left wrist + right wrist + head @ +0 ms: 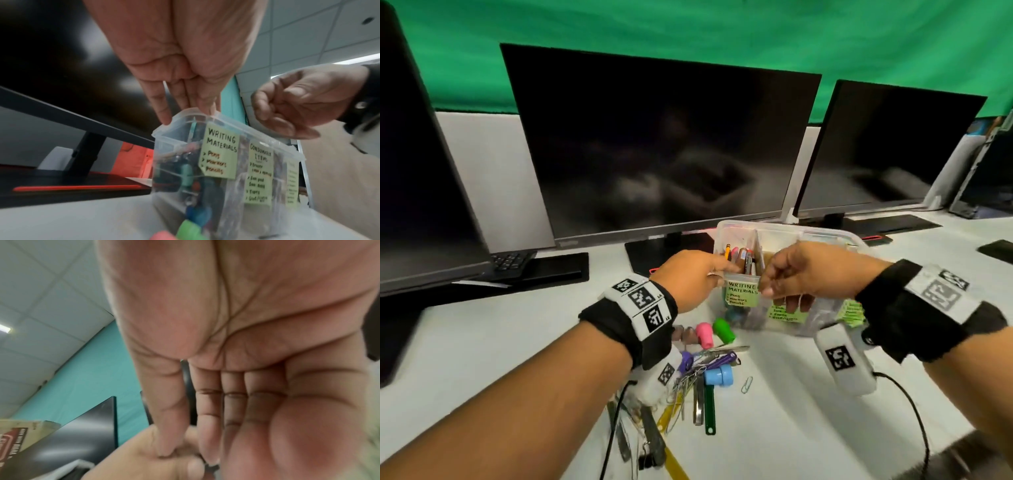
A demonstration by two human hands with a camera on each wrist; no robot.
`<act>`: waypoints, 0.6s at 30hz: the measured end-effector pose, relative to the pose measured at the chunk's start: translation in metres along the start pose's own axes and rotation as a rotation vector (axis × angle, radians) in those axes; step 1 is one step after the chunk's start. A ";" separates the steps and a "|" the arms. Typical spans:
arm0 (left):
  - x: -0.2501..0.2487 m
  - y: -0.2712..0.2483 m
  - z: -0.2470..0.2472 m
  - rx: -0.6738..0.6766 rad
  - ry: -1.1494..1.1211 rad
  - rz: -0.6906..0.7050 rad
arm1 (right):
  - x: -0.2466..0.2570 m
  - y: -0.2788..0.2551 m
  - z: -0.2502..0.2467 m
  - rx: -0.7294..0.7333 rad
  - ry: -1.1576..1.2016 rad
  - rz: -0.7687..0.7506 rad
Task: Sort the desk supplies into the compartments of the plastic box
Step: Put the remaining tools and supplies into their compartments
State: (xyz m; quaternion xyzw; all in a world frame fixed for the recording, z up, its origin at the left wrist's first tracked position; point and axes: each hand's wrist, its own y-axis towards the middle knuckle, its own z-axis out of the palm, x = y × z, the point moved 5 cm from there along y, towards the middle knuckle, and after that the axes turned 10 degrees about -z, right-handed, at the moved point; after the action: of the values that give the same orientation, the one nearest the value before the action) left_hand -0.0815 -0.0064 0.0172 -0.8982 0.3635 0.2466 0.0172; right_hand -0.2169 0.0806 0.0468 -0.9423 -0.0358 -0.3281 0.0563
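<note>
Head camera above, two wrist cameras looking upward.
Head looks down toward 12 o'clock; the close left wrist view shares the plastic box [787,236] [185,142]; right shows palm.

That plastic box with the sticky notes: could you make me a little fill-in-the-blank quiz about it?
1. The plastic box note nearest the left hand reads "Writing ____".
2. That note lists pens, markers and ____.
3. Beside the pink cap on the desk lies a ____ cap.

Missing words: Materials; pencils; green

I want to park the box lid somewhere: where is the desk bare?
Bare desk lies right of the blue cap, below the plastic box. The pile of clips and key tags crowds the near centre.
</note>
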 end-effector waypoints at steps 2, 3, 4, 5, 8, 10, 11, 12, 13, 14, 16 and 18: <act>0.009 -0.007 -0.004 -0.069 -0.070 -0.023 | -0.001 0.000 0.029 0.068 -0.029 -0.040; 0.015 -0.010 -0.006 -0.088 -0.113 -0.053 | -0.001 0.002 0.044 0.106 -0.072 -0.050; 0.020 -0.014 -0.008 -0.092 -0.136 -0.098 | -0.002 0.005 0.059 0.145 -0.139 -0.056; 0.026 -0.017 -0.009 -0.088 -0.126 -0.143 | -0.002 0.008 0.072 0.181 -0.231 -0.067; 0.039 -0.023 -0.002 0.041 0.069 -0.212 | -0.001 0.017 0.105 0.258 -0.474 -0.117; 0.042 -0.028 0.011 0.188 0.188 -0.204 | -0.002 0.019 0.118 0.269 -0.503 -0.121; 0.042 -0.030 0.017 0.250 0.232 -0.198 | -0.001 0.020 0.121 0.271 -0.512 -0.122; 0.041 -0.032 0.023 0.305 0.273 -0.190 | -0.001 0.021 0.122 0.272 -0.528 -0.124; 0.040 -0.033 0.029 0.354 0.306 -0.184 | 0.000 0.021 0.122 0.273 -0.551 -0.130; 0.039 -0.035 0.034 0.401 0.335 -0.181 | 0.000 0.021 0.121 0.275 -0.578 -0.132; 0.040 -0.038 0.042 0.471 0.407 -0.176 | -0.004 0.021 0.116 0.277 -0.643 -0.119; 0.043 -0.041 0.047 0.502 0.461 -0.165 | -0.013 0.019 0.109 0.256 -0.672 -0.063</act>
State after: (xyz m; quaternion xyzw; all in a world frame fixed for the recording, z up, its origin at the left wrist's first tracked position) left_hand -0.0485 0.0059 -0.0493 -0.9244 0.3334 -0.0618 0.1749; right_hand -0.1584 0.0754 -0.0476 -0.9813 -0.1222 0.0058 0.1489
